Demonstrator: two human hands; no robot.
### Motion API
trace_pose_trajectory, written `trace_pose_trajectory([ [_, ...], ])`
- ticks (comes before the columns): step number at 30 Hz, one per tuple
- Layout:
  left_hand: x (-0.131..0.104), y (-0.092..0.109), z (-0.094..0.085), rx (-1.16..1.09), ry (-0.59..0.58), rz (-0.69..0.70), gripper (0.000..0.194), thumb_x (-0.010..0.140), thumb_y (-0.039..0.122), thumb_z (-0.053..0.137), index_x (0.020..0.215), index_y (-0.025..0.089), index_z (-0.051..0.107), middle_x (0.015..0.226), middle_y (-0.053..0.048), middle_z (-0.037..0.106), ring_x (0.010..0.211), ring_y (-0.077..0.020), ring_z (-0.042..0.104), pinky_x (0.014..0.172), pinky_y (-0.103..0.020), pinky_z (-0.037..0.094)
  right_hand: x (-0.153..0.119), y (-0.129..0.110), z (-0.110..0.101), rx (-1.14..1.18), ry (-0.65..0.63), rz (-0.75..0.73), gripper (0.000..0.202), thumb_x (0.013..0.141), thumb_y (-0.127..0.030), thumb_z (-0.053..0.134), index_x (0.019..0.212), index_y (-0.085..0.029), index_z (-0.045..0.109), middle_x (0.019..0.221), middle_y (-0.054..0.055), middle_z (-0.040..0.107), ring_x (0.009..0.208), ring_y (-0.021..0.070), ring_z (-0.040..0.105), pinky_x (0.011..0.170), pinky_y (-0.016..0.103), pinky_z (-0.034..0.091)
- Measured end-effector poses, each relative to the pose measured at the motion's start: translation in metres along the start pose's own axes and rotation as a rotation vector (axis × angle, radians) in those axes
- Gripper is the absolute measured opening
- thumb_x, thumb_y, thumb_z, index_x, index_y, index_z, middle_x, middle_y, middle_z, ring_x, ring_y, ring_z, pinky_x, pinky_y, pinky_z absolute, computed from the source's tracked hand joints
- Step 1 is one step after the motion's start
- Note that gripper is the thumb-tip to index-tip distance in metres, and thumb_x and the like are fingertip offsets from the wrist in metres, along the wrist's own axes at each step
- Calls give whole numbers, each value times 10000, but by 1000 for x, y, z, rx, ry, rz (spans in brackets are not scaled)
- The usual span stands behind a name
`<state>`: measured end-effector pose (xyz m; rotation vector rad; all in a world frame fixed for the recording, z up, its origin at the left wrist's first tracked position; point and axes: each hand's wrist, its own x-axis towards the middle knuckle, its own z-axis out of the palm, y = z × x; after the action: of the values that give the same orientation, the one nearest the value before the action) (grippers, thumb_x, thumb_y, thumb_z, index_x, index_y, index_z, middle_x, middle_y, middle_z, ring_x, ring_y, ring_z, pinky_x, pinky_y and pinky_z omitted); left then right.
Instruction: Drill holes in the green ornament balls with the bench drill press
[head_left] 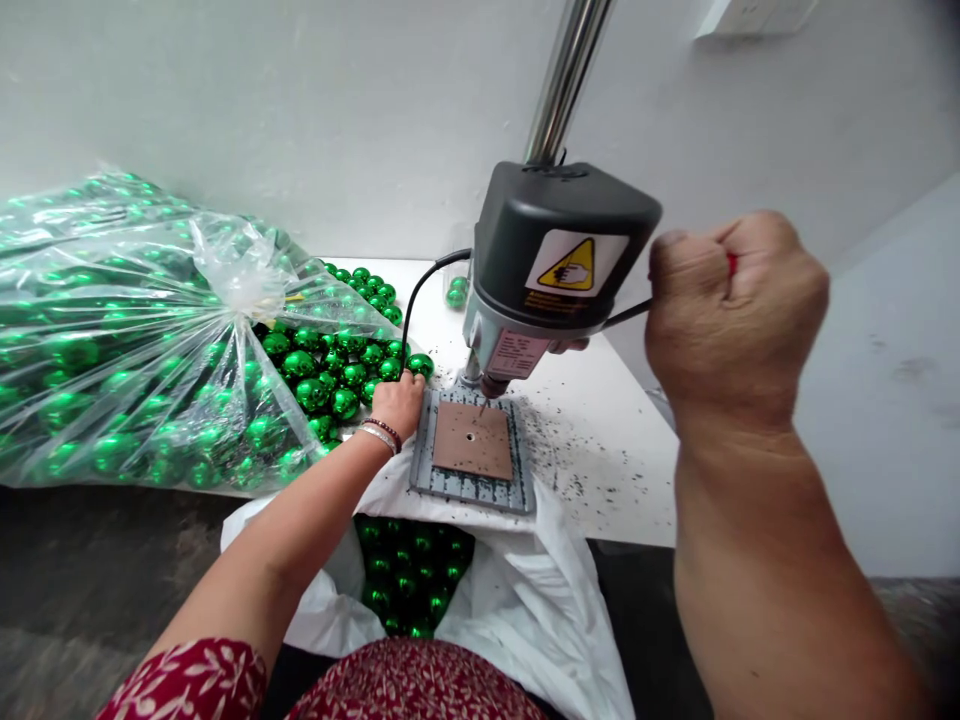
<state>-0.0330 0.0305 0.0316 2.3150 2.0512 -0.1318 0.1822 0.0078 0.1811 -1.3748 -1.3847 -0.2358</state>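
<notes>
My right hand [731,320] is closed in a fist round the thin feed lever [628,313] of a small bench drill press [562,250]. Under its chuck [493,387] a drill bit points down at a brown square board [472,455] with a hole in it. That board lies on the grooved grey base [472,488]. Beside the base's left edge, my left hand [399,405] reaches to the loose shiny green balls [345,375]. Its fingers are curled and their tips are hidden, so what they hold cannot be made out.
A large clear plastic bag [244,285] of green balls lies at the left. Below the base, a white sack [517,590] opens on more green balls [409,575]. Dark shavings litter the white table [630,440]. A black cable [415,295] arches left of the drill.
</notes>
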Motion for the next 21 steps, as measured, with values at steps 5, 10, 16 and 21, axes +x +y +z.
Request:
trace_pose_trajectory([
  [5,-19,-8,5,-271,195,52,588,828,232,638,1394,207,481,1371,-151,575,1041,-298,674,847,-389,518,-2,-3,0,-9,2,12,287,901,-230,522,667,-167,370,589,-74,371,573,28,301,594,220,264],
  [10,-46,6,18,-898,209,97,513,748,353,722,1219,200,589,1058,-43,710,928,-216,658,819,-306,512,-2,-4,-1,-6,3,-1,275,904,-222,507,675,-167,367,590,-81,370,574,24,297,601,214,265],
  [16,-50,19,30,-1075,134,145,470,720,320,725,1158,182,624,1080,-48,704,960,-209,634,871,-325,493,-4,-2,-3,20,-17,-23,270,912,-278,489,692,-169,377,593,-85,363,578,22,300,618,208,266],
  [21,-43,20,31,-1115,151,62,381,767,368,675,1095,174,666,1041,-59,723,988,-228,632,932,-364,483,-3,-6,-4,69,-28,34,295,904,-236,511,667,-181,344,587,-82,331,575,28,280,636,219,266],
])
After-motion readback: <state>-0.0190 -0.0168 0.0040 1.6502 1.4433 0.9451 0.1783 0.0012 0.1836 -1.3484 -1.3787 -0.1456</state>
